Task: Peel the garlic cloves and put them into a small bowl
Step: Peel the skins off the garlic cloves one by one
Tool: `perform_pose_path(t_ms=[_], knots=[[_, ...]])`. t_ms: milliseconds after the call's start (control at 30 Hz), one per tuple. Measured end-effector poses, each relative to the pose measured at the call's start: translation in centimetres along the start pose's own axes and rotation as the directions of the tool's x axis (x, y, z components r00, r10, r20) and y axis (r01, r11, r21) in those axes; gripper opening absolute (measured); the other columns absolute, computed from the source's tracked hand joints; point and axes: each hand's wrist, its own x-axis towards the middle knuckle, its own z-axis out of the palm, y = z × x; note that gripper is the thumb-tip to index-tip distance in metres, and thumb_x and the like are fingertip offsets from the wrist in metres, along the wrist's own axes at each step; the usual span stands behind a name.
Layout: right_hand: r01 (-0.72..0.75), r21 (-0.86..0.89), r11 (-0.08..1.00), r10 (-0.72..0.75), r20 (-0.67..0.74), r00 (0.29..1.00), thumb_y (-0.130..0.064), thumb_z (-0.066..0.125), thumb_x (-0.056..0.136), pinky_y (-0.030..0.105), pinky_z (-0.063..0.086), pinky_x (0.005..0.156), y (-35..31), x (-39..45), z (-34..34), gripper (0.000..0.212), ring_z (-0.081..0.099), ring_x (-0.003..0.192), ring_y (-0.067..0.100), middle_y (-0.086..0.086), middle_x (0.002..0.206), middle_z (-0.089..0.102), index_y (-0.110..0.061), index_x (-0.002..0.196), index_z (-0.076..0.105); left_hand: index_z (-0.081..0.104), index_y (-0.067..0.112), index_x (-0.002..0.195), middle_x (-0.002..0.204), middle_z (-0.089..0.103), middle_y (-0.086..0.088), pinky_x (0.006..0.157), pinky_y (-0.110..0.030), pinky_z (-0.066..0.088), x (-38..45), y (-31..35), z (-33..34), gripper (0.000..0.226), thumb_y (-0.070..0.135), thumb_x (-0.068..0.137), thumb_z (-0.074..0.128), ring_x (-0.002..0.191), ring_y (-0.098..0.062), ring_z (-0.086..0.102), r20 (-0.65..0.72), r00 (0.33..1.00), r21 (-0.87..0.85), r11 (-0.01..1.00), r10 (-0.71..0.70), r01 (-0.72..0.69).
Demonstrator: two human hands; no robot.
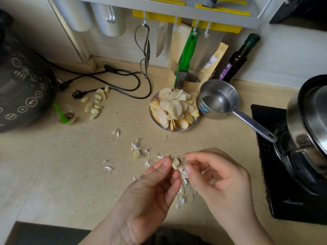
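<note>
While the left hand [155,175] pinches a garlic clove [175,163] and the right hand [215,174] pinches its skin [184,171], a slack grip could drop the clove among counter [70,174] peelings.

Two hands: left hand [155,183], right hand [217,179], pinching one garlic clove [175,163] between them. About twelve peeled cloves [94,103] far up-left of grip. One plate [155,122] of apple slices, one saucepan [218,99], one bottle [238,59] beyond grip.
</note>
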Motion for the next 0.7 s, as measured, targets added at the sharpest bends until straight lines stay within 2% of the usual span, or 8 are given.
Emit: perform_pose_path(t_ms=[67,233,433,567,700], knots=[[0.002,0.012,1.000,-0.002,0.002,1.000,-0.009,0.073,0.072,0.024,0.048,0.048,-0.6,-0.2,0.2,0.017,0.063,0.063,0.008,-0.011,0.078,0.069,-0.020,0.084,0.075,0.075,0.005,0.066,0.070,0.070,-0.011,0.051,-0.026,0.059,-0.2,0.0,0.2,0.017,0.004,0.050,0.074,0.057,-0.016,0.069,0.004,1.000,-0.021,1.000,0.003,-0.002],[0.073,-0.094,0.993,-0.076,-0.034,0.997,-0.008,0.073,0.072,0.020,0.044,0.046,-1.5,-0.1,0.1,0.012,0.059,0.058,0.003,-0.011,0.071,0.067,-0.018,0.077,0.077,0.074,0.004,0.060,0.067,0.070,-0.010,0.046,-0.021,0.055,-0.4,-0.3,0.7,0.009,0.000,0.055,0.067,0.056,-0.016,0.070,-0.001,0.995,0.020,0.994,0.104,-0.104],[0.053,-0.124,0.991,-0.060,-0.050,0.997,-0.010,0.073,0.072,0.020,0.044,0.046,-1.5,-0.4,0.5,0.006,0.054,0.051,0.006,-0.007,0.064,0.063,-0.015,0.069,0.074,0.072,0.007,0.058,0.065,0.069,-0.008,0.052,-0.019,0.056,-0.3,-0.7,0.6,0.011,0.000,0.057,0.064,0.057,-0.014,0.069,0.029,0.938,0.106,0.932,0.344,-0.345],[0.056,-0.158,0.986,-0.068,-0.070,0.995,-0.012,0.072,0.070,0.022,0.045,0.046,-1.3,-0.5,0.9,0.006,0.054,0.048,0.007,-0.002,0.060,0.061,-0.012,0.064,0.072,0.072,0.009,0.056,0.064,0.069,-0.007,0.053,-0.019,0.055,-0.2,-1.0,0.7,0.012,-0.001,0.055,0.064,0.058,-0.013,0.069,0.020,0.910,0.108,0.904,0.414,-0.413],[0.019,-0.193,0.981,-0.042,-0.115,0.992,-0.009,0.071,0.062,0.014,0.041,0.045,-1.1,-0.5,1.4,0.006,0.051,0.045,0.006,-0.003,0.054,0.058,-0.011,0.058,0.067,0.072,0.011,0.055,0.063,0.070,-0.007,0.053,-0.018,0.054,-0.2,-1.3,0.8,0.011,0.005,0.045,0.071,0.058,-0.012,0.068,0.017,0.873,0.146,0.863,0.488,-0.485]])
